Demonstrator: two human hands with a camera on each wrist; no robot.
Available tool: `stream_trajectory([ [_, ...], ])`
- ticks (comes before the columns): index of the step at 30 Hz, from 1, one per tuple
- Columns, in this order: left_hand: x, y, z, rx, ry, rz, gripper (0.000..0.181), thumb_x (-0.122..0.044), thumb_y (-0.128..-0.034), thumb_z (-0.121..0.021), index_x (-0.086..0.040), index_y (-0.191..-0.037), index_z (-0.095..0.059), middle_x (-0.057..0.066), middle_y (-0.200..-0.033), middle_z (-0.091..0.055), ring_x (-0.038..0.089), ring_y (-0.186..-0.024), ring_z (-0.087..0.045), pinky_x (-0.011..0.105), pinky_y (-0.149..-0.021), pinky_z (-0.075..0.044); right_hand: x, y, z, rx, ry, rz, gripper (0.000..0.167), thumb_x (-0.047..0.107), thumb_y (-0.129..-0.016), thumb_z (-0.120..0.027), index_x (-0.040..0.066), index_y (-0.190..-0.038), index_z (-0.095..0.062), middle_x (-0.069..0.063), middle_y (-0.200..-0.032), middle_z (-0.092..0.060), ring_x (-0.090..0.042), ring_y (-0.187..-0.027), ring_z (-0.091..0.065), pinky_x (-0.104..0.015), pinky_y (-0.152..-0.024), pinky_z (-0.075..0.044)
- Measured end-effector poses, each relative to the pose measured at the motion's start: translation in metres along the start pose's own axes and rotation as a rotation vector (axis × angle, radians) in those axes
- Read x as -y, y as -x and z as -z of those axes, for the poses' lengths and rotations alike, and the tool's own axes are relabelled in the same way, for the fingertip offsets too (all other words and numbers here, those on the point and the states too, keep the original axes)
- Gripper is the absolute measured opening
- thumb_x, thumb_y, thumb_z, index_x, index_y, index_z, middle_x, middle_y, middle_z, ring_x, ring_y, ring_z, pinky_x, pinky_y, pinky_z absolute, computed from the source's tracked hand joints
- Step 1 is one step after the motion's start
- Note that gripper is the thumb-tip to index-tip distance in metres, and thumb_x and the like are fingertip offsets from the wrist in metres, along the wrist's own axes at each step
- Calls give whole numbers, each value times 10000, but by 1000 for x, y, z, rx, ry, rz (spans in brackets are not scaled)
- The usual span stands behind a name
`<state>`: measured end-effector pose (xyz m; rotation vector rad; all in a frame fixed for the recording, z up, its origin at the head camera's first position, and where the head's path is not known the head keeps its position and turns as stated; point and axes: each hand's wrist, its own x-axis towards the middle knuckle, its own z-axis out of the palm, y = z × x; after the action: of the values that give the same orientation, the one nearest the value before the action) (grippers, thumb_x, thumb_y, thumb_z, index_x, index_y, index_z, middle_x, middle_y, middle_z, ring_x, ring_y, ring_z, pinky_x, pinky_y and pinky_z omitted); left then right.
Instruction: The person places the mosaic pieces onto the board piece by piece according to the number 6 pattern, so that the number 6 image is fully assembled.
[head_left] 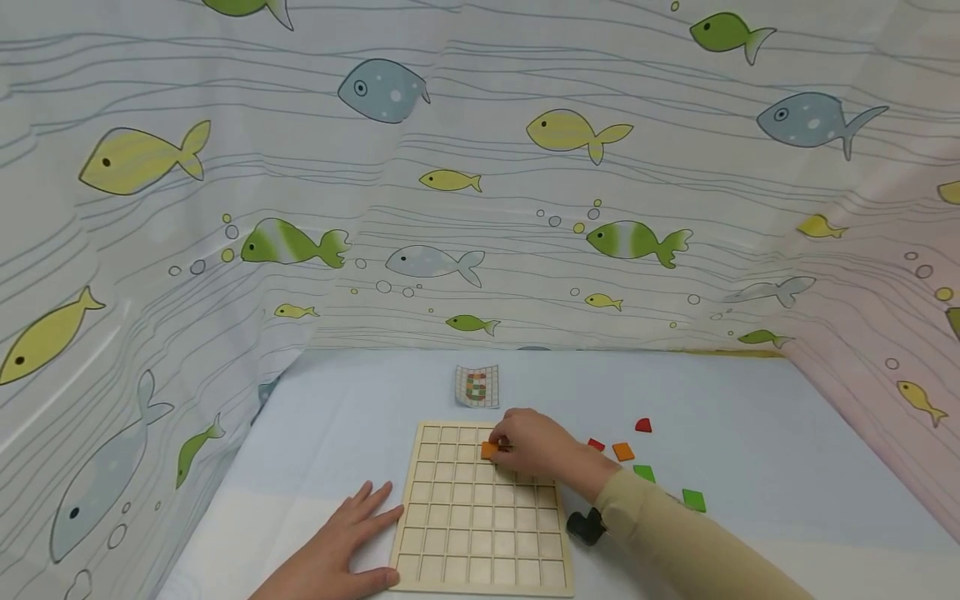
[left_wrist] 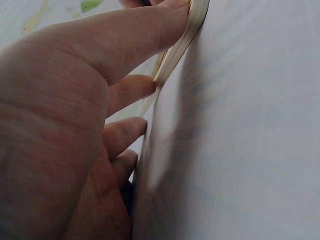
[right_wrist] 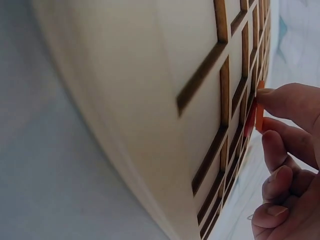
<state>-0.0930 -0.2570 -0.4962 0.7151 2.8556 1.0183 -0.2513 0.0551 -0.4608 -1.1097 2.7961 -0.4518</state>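
Observation:
A wooden grid board [head_left: 453, 517] with square cells lies on the table. My right hand [head_left: 536, 446] pinches an orange square tile [head_left: 489, 451] between thumb and finger, at the board's far part. In the right wrist view the orange tile [right_wrist: 260, 107] stands on edge at the cells, and a red piece [right_wrist: 250, 119] shows just beside it. My left hand [head_left: 341, 537] lies at the board's left edge, fingers spread, thumb and fingertips touching the rim. The left wrist view shows that hand [left_wrist: 65, 100] against the board's side.
Behind the board lies a small pattern card [head_left: 477, 387]. Loose pieces are right of it: a red quarter-round [head_left: 643, 426], a red piece [head_left: 596, 445], an orange tile [head_left: 623, 452] and green tiles [head_left: 693, 500]. A black object [head_left: 585, 527] shows under the right forearm.

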Motion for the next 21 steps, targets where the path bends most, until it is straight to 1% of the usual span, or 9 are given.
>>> stream_trajectory([
  [6, 1, -1, -1, -9, -21, -7, 685, -533, -867, -701, -136, -1409, -568, 176, -1535, -382, 517, -1390, -254, 26, -1018, 24, 2, -2, -1, 20, -25, 9, 129, 271, -890, -747, 154, -941, -769, 122, -717, -515, -62, -722, -466, -220, -613, -421],
  [8, 1, 0, -1, -1, -34, 10, 687, -549, -865, -696, -157, -1413, -568, 152, -1542, -381, 495, -1400, -255, 167, -1118, -71, 3, -3, 0, 25, -26, 9, 101, 254, -889, -744, 158, -916, -763, 117, -700, -511, -67, -723, -464, -223, -609, -418],
  [10, 0, -1, 0, 16, -37, 33, 690, -567, -863, -688, -182, -1421, -561, 130, -1551, -374, 479, -1411, -248, 376, -1155, -179, 4, -3, 2, 34, -31, 1, 95, 248, -892, -744, 159, -914, -769, 114, -707, -525, -74, -723, -470, -229, -611, -421],
  [13, -1, -1, 1, 37, -43, 53, 695, -584, -861, -679, -203, -1429, -554, 112, -1557, -369, 469, -1417, -245, 667, -1017, -292, 7, -5, 4, 54, -30, -4, 99, 239, -898, -744, 154, -929, -784, 114, -772, -611, -67, -758, -523, -226, -653, -462],
  [14, -1, -2, 1, 42, -38, 55, 698, -585, -861, -678, -200, -1429, -553, 115, -1557, -368, 472, -1417, -242, 701, -1000, -287, 8, -6, 4, 64, -34, -10, 112, 241, -897, -748, 150, -948, -790, 111, -808, -643, -65, -778, -547, -226, -672, -479],
  [15, -1, -2, 2, 42, -36, 54, 697, -583, -861, -679, -198, -1429, -554, 116, -1556, -369, 473, -1416, -243, 694, -1003, -289, 9, -7, 5, 74, -36, -14, 120, 238, -896, -751, 146, -961, -793, 102, -843, -672, -66, -797, -571, -229, -691, -492],
  [18, 0, -1, 1, 31, -15, 36, 689, -560, -863, -691, -180, -1423, -559, 135, -1550, -373, 491, -1409, -238, 393, -1158, -182, 11, -10, 6, 95, -32, -35, 151, 237, -889, -762, 141, -1001, -795, 82, -931, -717, -62, -865, -616, -231, -750, -515],
  [20, 1, -1, 0, 20, -2, 28, 686, -551, -861, -698, -180, -1421, -562, 139, -1550, -372, 492, -1409, -232, 180, -1119, -70, 12, -11, 6, 106, -33, -50, 156, 239, -886, -766, 144, -1006, -795, 83, -940, -722, -57, -868, -619, -231, -758, -515],
  [21, 1, -1, -1, 14, -8, 14, 681, -541, -862, -702, -175, -1419, -563, 146, -1546, -377, 506, -1401, -242, 179, -1118, -71, 11, -11, 6, 110, -34, -53, 153, 238, -886, -766, 145, -1004, -795, 84, -939, -722, -55, -862, -617, -233, -760, -514],
])
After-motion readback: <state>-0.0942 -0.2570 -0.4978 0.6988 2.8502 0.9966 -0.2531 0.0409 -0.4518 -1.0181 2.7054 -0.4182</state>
